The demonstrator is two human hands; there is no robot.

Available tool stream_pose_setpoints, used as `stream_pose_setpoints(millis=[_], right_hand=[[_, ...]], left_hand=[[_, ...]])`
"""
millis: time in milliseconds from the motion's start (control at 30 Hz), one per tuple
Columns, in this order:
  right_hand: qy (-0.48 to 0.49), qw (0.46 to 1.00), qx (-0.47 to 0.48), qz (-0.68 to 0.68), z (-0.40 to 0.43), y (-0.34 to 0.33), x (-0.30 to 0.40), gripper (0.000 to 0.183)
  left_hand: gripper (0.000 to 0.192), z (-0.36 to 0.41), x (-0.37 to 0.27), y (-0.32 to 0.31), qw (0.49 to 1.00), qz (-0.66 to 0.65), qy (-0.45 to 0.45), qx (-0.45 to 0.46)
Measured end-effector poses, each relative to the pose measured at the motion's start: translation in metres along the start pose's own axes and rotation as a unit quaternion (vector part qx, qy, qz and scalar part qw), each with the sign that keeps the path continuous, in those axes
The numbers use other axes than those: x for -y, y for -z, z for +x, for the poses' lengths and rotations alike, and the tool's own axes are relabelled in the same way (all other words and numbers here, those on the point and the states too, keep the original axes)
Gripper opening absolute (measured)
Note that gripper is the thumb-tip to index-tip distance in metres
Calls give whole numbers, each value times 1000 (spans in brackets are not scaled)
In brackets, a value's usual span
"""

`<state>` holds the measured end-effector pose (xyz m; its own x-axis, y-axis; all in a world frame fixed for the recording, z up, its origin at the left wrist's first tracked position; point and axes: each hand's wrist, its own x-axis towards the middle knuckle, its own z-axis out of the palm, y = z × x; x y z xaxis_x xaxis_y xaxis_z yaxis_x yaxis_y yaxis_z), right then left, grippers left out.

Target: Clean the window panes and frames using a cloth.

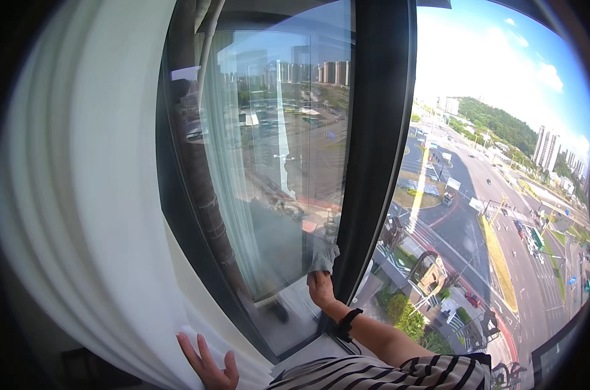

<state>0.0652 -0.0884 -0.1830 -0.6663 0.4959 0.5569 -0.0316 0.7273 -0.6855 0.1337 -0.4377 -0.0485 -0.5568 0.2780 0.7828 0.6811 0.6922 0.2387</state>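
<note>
My right hand (321, 288) grips a grey cloth (324, 257), which is held against the lower right part of a window pane (275, 234) close to its dark frame. A black band (347, 323) circles the right wrist. Down at the left, my left hand (210, 363) has its fingers spread and holds nothing; it lies against or just in front of a white curtain (114, 195), and I cannot tell whether it presses on the fabric. Reflections of buildings and a curtain show in the glass, with a hazy patch left of the cloth.
A thick dark window post (378, 146) stands right of the pane. Beyond it, a broad road (500, 195) lies far below. The pale sill (319, 347) runs along the bottom near my striped shirt (373, 373). Curtain folds fill the left side.
</note>
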Motion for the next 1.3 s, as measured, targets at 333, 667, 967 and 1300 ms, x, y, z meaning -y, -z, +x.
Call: stream_pose_setpoints(millis=[333, 667, 967, 1300], right_hand=[[338, 899, -199, -194, 230, 131, 151, 47], [258, 825, -487, -128, 436, 223, 366, 46], [613, 668, -390, -162, 316, 137, 417, 33], [739, 589, 202, -257, 72, 22, 100, 53]], left_hand=[[57, -9, 6, 1, 999, 18, 36, 21], [58, -13, 3, -9, 996, -20, 71, 55], [58, -7, -12, 16, 992, -3, 99, 76], [57, -13, -17, 29, 999, 16, 33, 25]])
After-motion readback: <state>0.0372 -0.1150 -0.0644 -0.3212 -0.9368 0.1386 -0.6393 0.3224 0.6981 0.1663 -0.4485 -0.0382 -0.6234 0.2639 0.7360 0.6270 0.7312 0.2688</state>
